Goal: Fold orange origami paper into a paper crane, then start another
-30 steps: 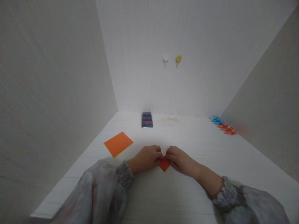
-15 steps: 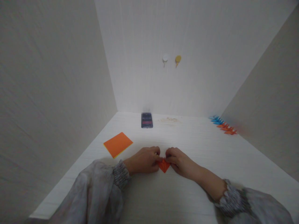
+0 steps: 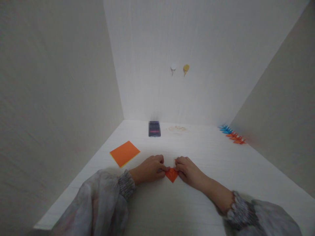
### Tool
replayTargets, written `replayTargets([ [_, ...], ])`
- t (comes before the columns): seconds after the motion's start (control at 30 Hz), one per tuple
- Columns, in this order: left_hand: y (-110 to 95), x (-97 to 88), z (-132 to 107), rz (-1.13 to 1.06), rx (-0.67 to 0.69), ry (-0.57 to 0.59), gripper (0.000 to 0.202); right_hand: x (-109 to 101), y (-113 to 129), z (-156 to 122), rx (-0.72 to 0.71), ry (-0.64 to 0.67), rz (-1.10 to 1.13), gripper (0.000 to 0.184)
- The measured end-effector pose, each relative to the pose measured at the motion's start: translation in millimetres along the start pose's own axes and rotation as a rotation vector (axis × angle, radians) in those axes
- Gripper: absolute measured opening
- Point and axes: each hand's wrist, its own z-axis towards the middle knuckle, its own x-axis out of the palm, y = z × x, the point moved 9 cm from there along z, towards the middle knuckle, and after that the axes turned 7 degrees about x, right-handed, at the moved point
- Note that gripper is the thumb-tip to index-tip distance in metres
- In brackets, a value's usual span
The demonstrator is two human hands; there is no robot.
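A small folded piece of orange origami paper lies on the white table between my two hands, its creased point turned toward me. My left hand grips its left corner, thumb and fingers pinched together. At the opposite corner my right hand is closed on the paper, with a bit of orange showing by the fingertips. The parts of the paper under my fingers are hidden. Left of my left hand lies a stack of orange paper sheets with a yellow edge.
A dark, blurred-out flat device lies near the back wall. Folded blue paper figures and orange paper figures stand in a row by the right wall. A white hook and a yellow hook are on the back wall.
My left hand has shifted slightly left, and more of the folded paper's left side shows. My right hand keeps its grip. The whole view has tilted a little.
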Motion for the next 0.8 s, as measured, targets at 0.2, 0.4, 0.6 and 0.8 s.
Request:
replayTargets([
  [0.2,0,1.3,2,-0.011,-0.013,-0.008,0.021,-6,9,-2,-0.078,-0.044,0.014,0.023],
  [0.4,1,-3.6,0,-0.004,-0.036,-0.049,0.023,-6,13,1,-0.055,0.000,-0.063,0.024],
  [0.6,4,-1.0,-4,0.017,-0.037,-0.035,0.018,-4,9,1,-0.043,0.010,-0.060,0.026],
  [0.8,0,-3.7,-8,0.027,0.020,-0.076,0.029,-1,13,2,-0.040,0.019,-0.106,0.021],
])
